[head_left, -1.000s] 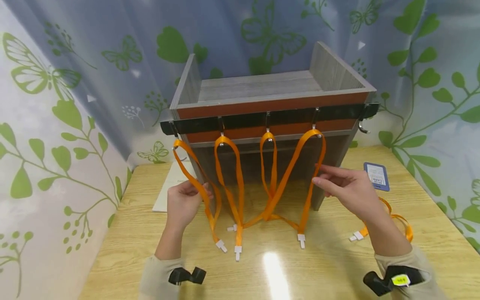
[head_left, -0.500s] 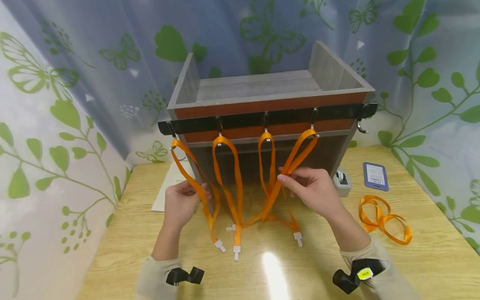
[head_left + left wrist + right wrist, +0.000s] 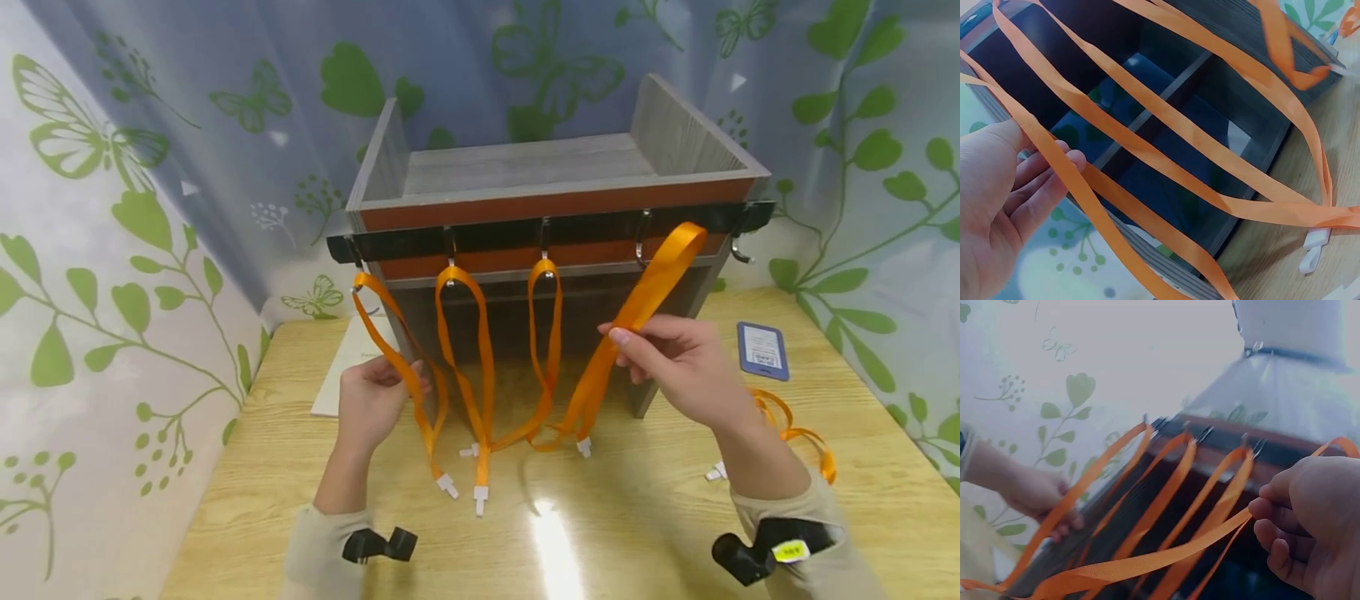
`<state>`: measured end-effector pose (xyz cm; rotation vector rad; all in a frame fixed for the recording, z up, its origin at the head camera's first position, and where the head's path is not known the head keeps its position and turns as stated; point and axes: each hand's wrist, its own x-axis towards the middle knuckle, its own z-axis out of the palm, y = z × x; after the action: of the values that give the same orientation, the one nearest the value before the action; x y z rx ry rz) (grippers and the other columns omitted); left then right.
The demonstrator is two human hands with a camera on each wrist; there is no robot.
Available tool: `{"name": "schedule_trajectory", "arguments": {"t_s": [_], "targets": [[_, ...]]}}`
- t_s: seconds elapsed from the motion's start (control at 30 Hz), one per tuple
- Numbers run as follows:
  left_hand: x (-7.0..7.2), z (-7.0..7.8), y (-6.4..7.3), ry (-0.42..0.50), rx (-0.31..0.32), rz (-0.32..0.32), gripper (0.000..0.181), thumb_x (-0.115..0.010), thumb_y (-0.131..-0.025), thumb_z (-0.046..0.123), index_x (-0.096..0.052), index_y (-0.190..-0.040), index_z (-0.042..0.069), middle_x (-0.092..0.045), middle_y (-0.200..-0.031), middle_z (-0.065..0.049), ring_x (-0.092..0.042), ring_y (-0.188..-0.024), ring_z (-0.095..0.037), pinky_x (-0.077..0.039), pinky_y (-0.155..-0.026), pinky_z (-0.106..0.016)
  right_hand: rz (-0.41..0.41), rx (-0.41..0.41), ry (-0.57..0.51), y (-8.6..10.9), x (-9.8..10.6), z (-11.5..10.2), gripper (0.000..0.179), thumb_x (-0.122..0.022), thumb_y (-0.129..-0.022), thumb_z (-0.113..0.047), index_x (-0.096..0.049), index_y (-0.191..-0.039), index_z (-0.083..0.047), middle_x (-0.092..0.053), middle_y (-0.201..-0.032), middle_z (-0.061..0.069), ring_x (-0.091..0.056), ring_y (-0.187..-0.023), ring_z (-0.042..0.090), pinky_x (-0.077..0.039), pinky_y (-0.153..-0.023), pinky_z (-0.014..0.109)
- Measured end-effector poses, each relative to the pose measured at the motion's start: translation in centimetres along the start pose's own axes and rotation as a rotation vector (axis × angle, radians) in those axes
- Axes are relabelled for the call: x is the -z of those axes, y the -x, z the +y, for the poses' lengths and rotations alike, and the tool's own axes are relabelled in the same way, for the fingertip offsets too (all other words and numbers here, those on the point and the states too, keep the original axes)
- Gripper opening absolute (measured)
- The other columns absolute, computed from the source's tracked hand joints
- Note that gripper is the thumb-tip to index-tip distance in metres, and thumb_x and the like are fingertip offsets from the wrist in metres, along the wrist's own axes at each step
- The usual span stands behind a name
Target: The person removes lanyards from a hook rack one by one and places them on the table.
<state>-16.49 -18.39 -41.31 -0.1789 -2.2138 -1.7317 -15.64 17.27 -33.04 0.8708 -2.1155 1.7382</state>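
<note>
Orange lanyards hang from silver hooks on a black rail (image 3: 495, 238). My left hand (image 3: 372, 404) holds the strap of the leftmost lanyard (image 3: 406, 373), which loops over the first hook; in the left wrist view the strap crosses in front of the fingertips (image 3: 1074, 157). At the right, my right hand (image 3: 686, 367) pinches another lanyard (image 3: 647, 293) between thumb and fingers. Its loop stands above the hand, off the fourth hook (image 3: 641, 252), and its white clip (image 3: 584, 447) hangs near the tabletop. The second lanyard (image 3: 486, 358) and third lanyard (image 3: 557, 329) stay on their hooks.
The rail is fixed across a grey wooden shelf unit (image 3: 525, 171) on a wooden table (image 3: 262, 500). A loose lanyard (image 3: 827, 467) and a blue card holder (image 3: 763, 351) lie at the right. A white booklet (image 3: 347, 354) lies at the left. A patterned curtain hangs behind.
My right hand moved left along the fourth lanyard, then back right, gathering its straps. The lanyard's loop has come off the fourth hook. My left hand has hardly moved.
</note>
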Motion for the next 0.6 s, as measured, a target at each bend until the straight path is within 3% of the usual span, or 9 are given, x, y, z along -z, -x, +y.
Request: {"name": "schedule_trajectory", "arguments": {"t_s": [0.2,0.3,0.43,0.6], "targets": [[0.0,0.0,0.0,-0.019,-0.002,0.006,0.011,-0.075,-0.088,0.004,-0.074,-0.085,-0.007,-0.073,-0.073,-0.024,-0.071,-0.059,-0.006,-0.062,-0.061,-0.027,0.079,0.236,-0.145,0.1,2.1,-2.9,0.016,-0.058,-0.088,0.02,-0.071,-0.097,0.017,-0.072,-0.077,0.002,-0.055,-0.056,0.009,-0.045,-0.048,0.019],[0.0,0.0,0.0,-0.025,-0.012,0.005,0.013,-0.075,-0.088,0.006,-0.074,-0.086,-0.007,-0.073,-0.073,-0.023,-0.071,-0.059,-0.006,-0.062,-0.06,-0.026,0.115,0.33,-0.189,0.4,3.3,-3.8,0.011,-0.061,-0.088,0.018,-0.068,-0.095,0.022,-0.074,-0.079,0.005,-0.058,-0.058,0.009,-0.05,-0.053,0.015],[-0.1,-0.1,-0.1,-0.021,-0.025,-0.001,0.013,-0.074,-0.089,0.005,-0.074,-0.089,-0.008,-0.073,-0.074,-0.024,-0.072,-0.06,-0.007,-0.062,-0.06,-0.028,0.176,0.324,-0.087,1.0,5.0,-4.2,0.011,-0.062,-0.089,0.015,-0.068,-0.096,0.022,-0.075,-0.08,0.002,-0.058,-0.059,0.006,-0.05,-0.056,0.012],[0.0,-0.3,0.0,-0.026,-0.014,0.002,0.012,-0.074,-0.089,0.004,-0.074,-0.088,-0.008,-0.073,-0.074,-0.024,-0.071,-0.06,-0.006,-0.062,-0.06,-0.027,0.238,0.213,0.057,2.1,7.2,-3.4,0.014,-0.059,-0.089,0.018,-0.068,-0.098,0.022,-0.071,-0.072,-0.004,-0.057,-0.056,0.004,-0.05,-0.055,0.011]]}}
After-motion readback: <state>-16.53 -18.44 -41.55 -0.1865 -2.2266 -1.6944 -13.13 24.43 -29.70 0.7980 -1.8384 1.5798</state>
